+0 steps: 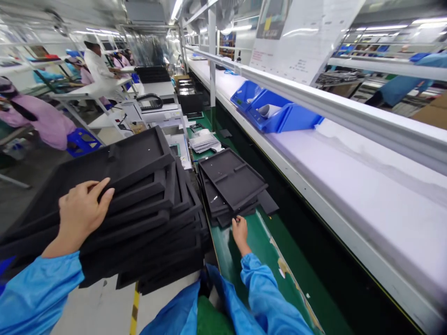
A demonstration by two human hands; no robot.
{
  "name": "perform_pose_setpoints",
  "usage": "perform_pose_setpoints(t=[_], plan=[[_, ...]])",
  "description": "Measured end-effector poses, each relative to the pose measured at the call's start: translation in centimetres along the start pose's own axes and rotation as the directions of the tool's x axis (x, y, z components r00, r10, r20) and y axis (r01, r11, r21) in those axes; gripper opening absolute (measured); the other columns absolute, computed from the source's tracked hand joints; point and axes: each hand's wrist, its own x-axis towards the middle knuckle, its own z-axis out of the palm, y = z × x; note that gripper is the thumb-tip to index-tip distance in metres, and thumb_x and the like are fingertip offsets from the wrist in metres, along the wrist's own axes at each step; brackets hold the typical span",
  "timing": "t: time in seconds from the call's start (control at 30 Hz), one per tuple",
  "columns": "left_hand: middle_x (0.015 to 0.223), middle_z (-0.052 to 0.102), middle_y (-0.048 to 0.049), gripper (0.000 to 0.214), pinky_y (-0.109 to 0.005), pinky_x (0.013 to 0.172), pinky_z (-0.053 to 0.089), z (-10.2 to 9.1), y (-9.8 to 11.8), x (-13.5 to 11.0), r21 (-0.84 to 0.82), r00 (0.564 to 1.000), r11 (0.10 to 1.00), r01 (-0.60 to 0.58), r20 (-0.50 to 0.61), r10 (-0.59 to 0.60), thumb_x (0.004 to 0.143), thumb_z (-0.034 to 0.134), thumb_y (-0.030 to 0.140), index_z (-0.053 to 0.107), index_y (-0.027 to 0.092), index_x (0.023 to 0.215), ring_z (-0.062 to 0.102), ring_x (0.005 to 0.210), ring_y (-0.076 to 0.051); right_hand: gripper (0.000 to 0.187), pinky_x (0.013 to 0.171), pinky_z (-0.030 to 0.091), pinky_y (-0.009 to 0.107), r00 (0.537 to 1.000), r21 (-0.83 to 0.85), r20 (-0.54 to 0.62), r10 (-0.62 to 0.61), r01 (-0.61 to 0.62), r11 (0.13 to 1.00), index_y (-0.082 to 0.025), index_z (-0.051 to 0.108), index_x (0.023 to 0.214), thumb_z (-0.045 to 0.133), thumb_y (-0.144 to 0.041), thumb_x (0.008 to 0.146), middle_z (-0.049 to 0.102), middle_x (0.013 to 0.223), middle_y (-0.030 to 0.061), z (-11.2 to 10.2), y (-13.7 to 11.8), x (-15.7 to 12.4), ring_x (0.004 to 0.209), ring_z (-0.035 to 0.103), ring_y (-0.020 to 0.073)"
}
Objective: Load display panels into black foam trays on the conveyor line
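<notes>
A tall, uneven stack of black foam trays (pixel 139 223) stands on my left. My left hand (pixel 84 211) is at the near edge of the top tray (pixel 115 160), thumb and fingers closed over its rim; the fingertips are partly hidden. On the green bench to the right, a lower pile of black trays (pixel 235 179) lies askew. Touching or just short of the near edge of that pile is my right hand (pixel 240 232), its fingers curled together. Whether anything is between those fingers is hidden.
White papers (pixel 204 141) lie behind the right pile. A dark belt (pixel 296 218) runs alongside the green bench (pixel 226 251). Blue bins (pixel 272 109) stand on the white shelf under a metal rail (pixel 314 93). Other people sit and stand at the far left.
</notes>
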Motion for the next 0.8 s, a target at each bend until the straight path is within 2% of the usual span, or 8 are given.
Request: perform_pose_setpoints(t=[0.07, 0.13, 0.2, 0.3, 0.37, 0.47, 0.67, 0.8], plan=[[0.126, 0.064, -0.0204, 0.07, -0.055, 0.093, 0.048, -0.4, 0.1, -0.2, -0.019, 1.0, 1.0, 0.004, 0.005, -0.004, 0.101, 0.021, 0.057, 0.059, 0.012, 0.139, 0.06, 0.11, -0.037, 0.042, 0.097, 0.048, 0.041, 0.97, -0.105, -0.012, -0.242, 0.239, 0.965, -0.011, 0.061, 0.125, 0.049, -0.035, 0.093, 0.063, 0.122, 0.0189, -1.4, -1.8, 0.5, 0.106, 0.061, 0.0268], [0.127, 0.064, -0.0223, 0.075, -0.057, 0.094, 0.049, -0.5, 0.0, -0.4, -0.041, 1.0, 0.999, 0.005, 0.019, -0.004, 0.101, 0.018, 0.059, 0.057, 0.008, 0.141, 0.061, 0.111, -0.039, 0.042, 0.103, 0.043, 0.044, 0.887, -0.275, 0.023, -0.461, 0.449, 0.85, -0.012, 0.058, 0.132, 0.05, -0.033, 0.096, 0.058, 0.133, 0.0191, -2.4, -4.0, 1.5, 0.122, 0.052, 0.0294], [0.13, 0.062, -0.025, 0.08, -0.058, 0.096, 0.048, -0.4, -0.1, -0.5, -0.066, 0.999, 0.998, 0.012, 0.036, -0.01, 0.1, 0.016, 0.061, 0.054, 0.005, 0.142, 0.061, 0.114, -0.041, 0.045, 0.109, 0.037, 0.047, 0.824, -0.428, 0.118, -0.555, 0.546, 0.72, -0.013, 0.055, 0.136, 0.056, -0.03, 0.094, 0.054, 0.14, 0.0187, -2.7, -6.0, 2.7, 0.129, 0.044, 0.0315], [0.137, 0.056, -0.0302, 0.083, -0.062, 0.101, 0.045, 0.0, -0.2, -0.8, -0.114, 0.999, 0.993, 0.031, 0.034, -0.027, 0.099, 0.015, 0.062, 0.051, 0.001, 0.144, 0.057, 0.122, -0.044, 0.047, 0.11, 0.032, 0.048, 0.795, -0.56, 0.299, -0.528, 0.594, 0.578, -0.012, 0.058, 0.133, 0.064, -0.032, 0.092, 0.06, 0.13, 0.0193, -2.5, -7.8, 4.6, 0.122, 0.047, 0.0319], [0.144, 0.051, -0.0318, 0.08, -0.065, 0.105, 0.04, 0.0, 0.0, -1.1, -0.139, 0.998, 0.989, 0.053, -0.005, -0.055, 0.1, 0.018, 0.06, 0.052, 0.002, 0.143, 0.051, 0.131, -0.045, 0.041, 0.108, 0.032, 0.048, 0.804, -0.602, 0.365, -0.469, 0.588, 0.54, -0.011, 0.063, 0.125, 0.065, -0.034, 0.091, 0.063, 0.12, 0.0188, -2.3, -8.1, 5.5, 0.115, 0.05, 0.031], [0.15, 0.047, -0.0291, 0.068, -0.068, 0.111, 0.03, -0.3, 0.7, -1.7, -0.176, 0.996, 0.983, 0.056, -0.065, -0.068, 0.103, 0.027, 0.055, 0.053, 0.006, 0.143, 0.039, 0.142, -0.042, 0.036, 0.107, 0.032, 0.047, 0.822, -0.623, 0.374, -0.429, 0.565, 0.541, -0.012, 0.066, 0.119, 0.066, -0.035, 0.091, 0.063, 0.118, 0.0185, -2.3, -8.0, 6.1, 0.113, 0.05, 0.0303], [0.155, 0.039, -0.0314, 0.062, -0.072, 0.115, 0.021, -2.3, 1.6, -1.5, -0.254, 0.994, 0.964, 0.084, -0.05, -0.1, 0.103, 0.036, 0.048, 0.045, 0.005, 0.148, 0.03, 0.148, -0.041, 0.044, 0.11, 0.03, 0.047, 0.831, -0.587, 0.323, -0.453, 0.551, 0.593, -0.015, 0.061, 0.131, 0.063, -0.035, 0.092, 0.053, 0.141, 0.019, -2.4, -7.5, 3.7, 0.126, 0.044, 0.0318], [0.161, 0.036, -0.0211, 0.061, -0.067, 0.119, 0.021, -4.8, 1.8, -3.9, -0.317, 0.977, 0.948, -0.037, -0.211, -0.033, 0.099, 0.043, 0.044, 0.038, 0.016, 0.154, 0.03, 0.15, -0.038, 0.048, 0.111, 0.03, 0.049, 0.844, -0.585, 0.308, -0.439, 0.532, 0.612, -0.012, 0.057, 0.136, 0.063, -0.026, 0.091, 0.048, 0.147, 0.0217, -3.0, -8.9, 2.2, 0.133, 0.04, 0.033]])
